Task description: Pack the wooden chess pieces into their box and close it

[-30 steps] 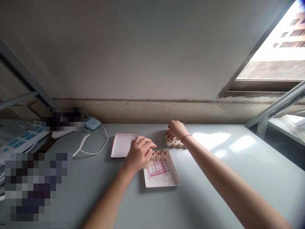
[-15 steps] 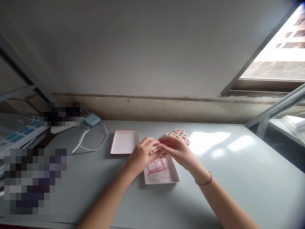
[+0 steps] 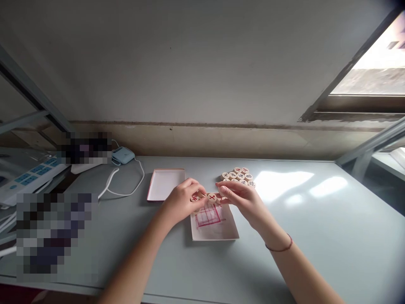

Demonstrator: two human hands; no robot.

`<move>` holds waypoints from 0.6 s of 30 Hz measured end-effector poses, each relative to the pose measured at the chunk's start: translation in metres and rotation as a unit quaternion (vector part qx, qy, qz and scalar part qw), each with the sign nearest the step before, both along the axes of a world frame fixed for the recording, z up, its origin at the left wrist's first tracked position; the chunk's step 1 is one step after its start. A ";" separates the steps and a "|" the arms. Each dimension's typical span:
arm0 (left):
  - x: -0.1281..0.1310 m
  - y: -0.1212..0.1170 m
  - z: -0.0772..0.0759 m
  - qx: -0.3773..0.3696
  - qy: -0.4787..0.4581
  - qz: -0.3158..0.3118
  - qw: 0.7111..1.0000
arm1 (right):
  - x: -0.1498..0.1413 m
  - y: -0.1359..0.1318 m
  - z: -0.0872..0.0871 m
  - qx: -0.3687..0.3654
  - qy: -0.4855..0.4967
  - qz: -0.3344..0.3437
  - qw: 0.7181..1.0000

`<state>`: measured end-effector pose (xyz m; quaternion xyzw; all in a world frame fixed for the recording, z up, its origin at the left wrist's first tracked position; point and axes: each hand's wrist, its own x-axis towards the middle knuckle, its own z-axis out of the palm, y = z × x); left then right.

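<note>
Wooden xiangqi pieces with red characters lie at the far end of a shallow white box (image 3: pixel 218 234), whose floor bears pink grid lines. My left hand (image 3: pixel 183 198) curls at the box's far left corner, fingers and thumb around one xiangqi piece (image 3: pixel 195 198). Between the hands sits another xiangqi piece (image 3: pixel 211 197), its red character facing up. At the far right corner is my right hand (image 3: pixel 240 198), thumb and fingers apart, touching or nearly touching a piece there that they partly hide. Behind it, several xiangqi pieces (image 3: pixel 238 170) stand grouped on the table.
A white-lined box lid (image 3: pixel 165 185) rests on the grey table (image 3: pixel 177 266), left of the box. Farther left are a white cable (image 3: pixel 109 183), a light blue device (image 3: pixel 123 155) and a power strip (image 3: pixel 34 177). The wall (image 3: pixel 202 139) bounds the table's back.
My hands have moved apart from where their fingertips met over the box. A piece between them now shows plainly. The view has shifted slightly.
</note>
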<state>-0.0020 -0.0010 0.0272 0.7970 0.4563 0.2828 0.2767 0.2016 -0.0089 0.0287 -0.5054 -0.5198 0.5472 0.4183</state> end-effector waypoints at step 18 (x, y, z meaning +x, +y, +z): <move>0.006 -0.005 -0.006 0.073 0.228 -0.122 0.963 | 0.003 -0.008 -0.002 0.080 -0.135 0.082 0.984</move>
